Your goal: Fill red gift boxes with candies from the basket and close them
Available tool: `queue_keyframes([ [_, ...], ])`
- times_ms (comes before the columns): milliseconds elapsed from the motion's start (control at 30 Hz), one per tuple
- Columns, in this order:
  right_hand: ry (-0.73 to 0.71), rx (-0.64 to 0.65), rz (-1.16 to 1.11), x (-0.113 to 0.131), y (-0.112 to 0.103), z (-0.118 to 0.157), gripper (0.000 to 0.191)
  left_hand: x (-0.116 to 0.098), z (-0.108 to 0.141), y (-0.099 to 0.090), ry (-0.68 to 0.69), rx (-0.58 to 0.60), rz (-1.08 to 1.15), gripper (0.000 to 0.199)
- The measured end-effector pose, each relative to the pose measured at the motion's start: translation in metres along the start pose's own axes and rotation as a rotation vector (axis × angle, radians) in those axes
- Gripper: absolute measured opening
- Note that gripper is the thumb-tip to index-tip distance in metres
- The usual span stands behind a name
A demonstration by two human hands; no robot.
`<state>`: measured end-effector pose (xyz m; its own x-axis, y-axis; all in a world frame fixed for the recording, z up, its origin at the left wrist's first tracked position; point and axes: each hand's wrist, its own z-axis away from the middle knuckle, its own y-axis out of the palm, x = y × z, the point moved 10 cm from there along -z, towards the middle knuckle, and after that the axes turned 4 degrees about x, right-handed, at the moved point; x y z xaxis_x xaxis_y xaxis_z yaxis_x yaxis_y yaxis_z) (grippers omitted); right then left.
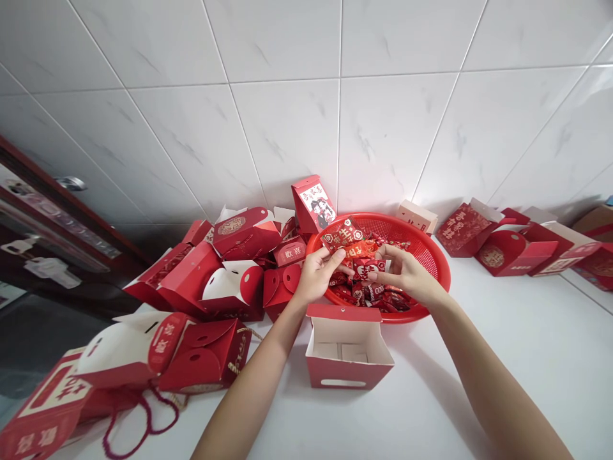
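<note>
A red plastic basket (pixel 438 262) holds many wrapped candies (pixel 383 297), mostly red. Over it, my left hand (pixel 318 275) is closed, thumb against fingers, on wrapped candies, among them a dark red one with a flower pattern (pixel 343 234) and an orange one (pixel 357 250). My right hand (pixel 405 275) pinches a red wrapped candy (pixel 368 268) close to the left fingers. In front of the basket, between my forearms, stands an open red gift box (pixel 349 375) with a white inside. Its bottom shows and its lid flap is folded back.
Several red gift boxes (pixel 186 278) crowd the left side, some with cord handles (pixel 148 415). More boxes (pixel 517 249) stand along the wall at right. One upright box (pixel 313 204) leans behind the basket. White tiles (pixel 287 140) back the white counter (pixel 345 428).
</note>
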<state>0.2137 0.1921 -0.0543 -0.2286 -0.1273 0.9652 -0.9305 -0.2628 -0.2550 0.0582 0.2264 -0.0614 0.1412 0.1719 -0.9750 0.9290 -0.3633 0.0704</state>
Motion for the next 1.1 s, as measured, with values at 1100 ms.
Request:
queue_keyframes([
  [1100,-0.106,-0.049,0.067,0.007,0.005,-0.002,0.042,-0.001,0.002,0.008,0.035,0.112,-0.154,0.051],
])
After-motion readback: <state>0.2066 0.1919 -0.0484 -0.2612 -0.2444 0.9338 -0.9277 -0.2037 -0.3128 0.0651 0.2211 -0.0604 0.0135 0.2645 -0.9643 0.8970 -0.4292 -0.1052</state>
